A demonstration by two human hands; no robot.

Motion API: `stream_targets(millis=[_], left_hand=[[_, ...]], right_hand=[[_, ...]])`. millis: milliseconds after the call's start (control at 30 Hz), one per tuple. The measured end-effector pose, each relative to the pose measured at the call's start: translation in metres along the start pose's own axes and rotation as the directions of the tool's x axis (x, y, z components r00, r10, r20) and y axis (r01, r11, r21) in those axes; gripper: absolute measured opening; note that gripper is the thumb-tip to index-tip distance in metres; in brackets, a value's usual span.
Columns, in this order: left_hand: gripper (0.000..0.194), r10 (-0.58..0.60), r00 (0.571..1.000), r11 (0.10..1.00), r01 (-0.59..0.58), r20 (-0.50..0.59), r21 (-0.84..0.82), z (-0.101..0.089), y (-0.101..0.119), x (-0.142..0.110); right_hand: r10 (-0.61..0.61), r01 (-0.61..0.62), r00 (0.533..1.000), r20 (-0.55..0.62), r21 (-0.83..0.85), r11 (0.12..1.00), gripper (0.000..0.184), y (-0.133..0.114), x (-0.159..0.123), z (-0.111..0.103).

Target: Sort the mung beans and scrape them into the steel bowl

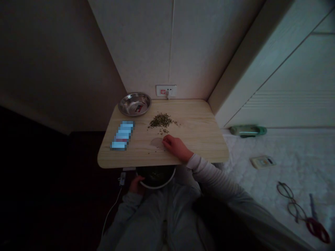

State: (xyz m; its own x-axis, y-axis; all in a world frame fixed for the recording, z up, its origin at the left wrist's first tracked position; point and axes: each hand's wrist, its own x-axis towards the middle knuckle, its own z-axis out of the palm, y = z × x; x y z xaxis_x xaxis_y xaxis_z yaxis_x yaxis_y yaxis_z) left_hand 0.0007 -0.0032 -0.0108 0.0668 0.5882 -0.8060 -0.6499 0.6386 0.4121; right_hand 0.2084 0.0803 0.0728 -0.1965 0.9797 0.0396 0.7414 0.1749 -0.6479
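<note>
On the small wooden table (193,118) lies a loose pile of small dark green grains (161,120), with a few stray ones nearer the front edge. My right hand (175,146) is closed in a pinch just in front of the pile. It grips a thin, pale, see-through rounded piece (156,142) that lies almost flat against the tabletop; its exact kind is unclear. Below the front edge, my left hand (137,184) grasps the left rim of a bowl (156,187) with a white rim and dark inside. The bowl's far side is hidden under the table.
A shiny metal bowl (128,104) stands at the back left, behind a phone (122,135) with a blurred screen. A wall socket (166,91) holds a plug. On the white quilted surface lie a green bottle (247,130), a calculator-like device (262,162), glasses (291,202) and red-handled scissors (317,230).
</note>
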Motion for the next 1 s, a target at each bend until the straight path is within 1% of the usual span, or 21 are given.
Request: stream_targets(millis=[100, 233, 300, 433, 500, 600, 700, 800, 867, 933, 1000], left_hand=[[0.021, -0.023, 0.999, 0.999, 0.024, 0.036, -0.026, 0.004, 0.000, -0.006], [0.027, -0.034, 0.999, 0.999, 0.034, 0.003, -0.014, 0.006, 0.001, -0.008], [0.026, -0.029, 1.000, 1.000, 0.029, -0.011, -0.006, 0.004, 0.001, -0.006], [0.017, 0.005, 1.000, 1.000, -0.006, -0.018, -0.018, -0.004, 0.003, 0.005], [0.016, -0.005, 0.999, 1.000, 0.003, -0.043, -0.026, -0.008, 0.004, 0.010], [0.018, -0.032, 0.997, 0.999, 0.031, -0.069, -0.027, -0.011, 0.005, 0.014], [0.019, -0.039, 0.998, 0.999, 0.038, -0.052, -0.025, -0.013, 0.004, 0.016], [0.022, -0.022, 0.999, 0.999, 0.021, -0.031, -0.034, -0.013, 0.002, 0.017], [0.028, 0.017, 1.000, 0.998, -0.017, -0.001, -0.057, -0.013, 0.001, 0.017], [0.033, 0.053, 0.998, 0.996, -0.051, 0.025, -0.078, -0.012, 0.000, 0.018], [0.035, 0.049, 0.999, 0.996, -0.047, 0.023, -0.076, -0.012, 0.000, 0.017]], right_hand=[[-0.011, 0.011, 1.000, 0.028, -0.002, 1.000, 0.020, -0.005, -0.005, 0.005], [-0.033, 0.033, 0.997, 0.068, 0.003, 0.999, 0.021, -0.011, -0.012, 0.009], [-0.042, 0.041, 0.995, 0.093, 0.011, 0.999, 0.021, -0.013, -0.014, 0.010], [-0.085, 0.082, 0.986, 0.140, 0.030, 0.996, 0.022, -0.017, -0.018, 0.013], [-0.106, 0.103, 0.982, 0.154, 0.032, 0.994, 0.023, -0.019, -0.019, 0.015], [-0.119, 0.115, 0.978, 0.172, 0.033, 0.993, 0.024, -0.022, -0.022, 0.017], [-0.130, 0.125, 0.972, 0.195, 0.042, 0.991, 0.023, -0.024, -0.025, 0.018], [-0.153, 0.144, 0.965, 0.212, 0.056, 0.988, 0.022, -0.026, -0.028, 0.020], [-0.167, 0.153, 0.962, 0.216, 0.081, 0.985, 0.022, -0.026, -0.031, 0.020], [-0.186, 0.156, 0.958, 0.219, 0.147, 0.977, 0.022, -0.026, -0.031, 0.019], [-0.192, 0.142, 0.960, 0.202, 0.239, 0.961, 0.021, -0.023, -0.029, 0.014]])
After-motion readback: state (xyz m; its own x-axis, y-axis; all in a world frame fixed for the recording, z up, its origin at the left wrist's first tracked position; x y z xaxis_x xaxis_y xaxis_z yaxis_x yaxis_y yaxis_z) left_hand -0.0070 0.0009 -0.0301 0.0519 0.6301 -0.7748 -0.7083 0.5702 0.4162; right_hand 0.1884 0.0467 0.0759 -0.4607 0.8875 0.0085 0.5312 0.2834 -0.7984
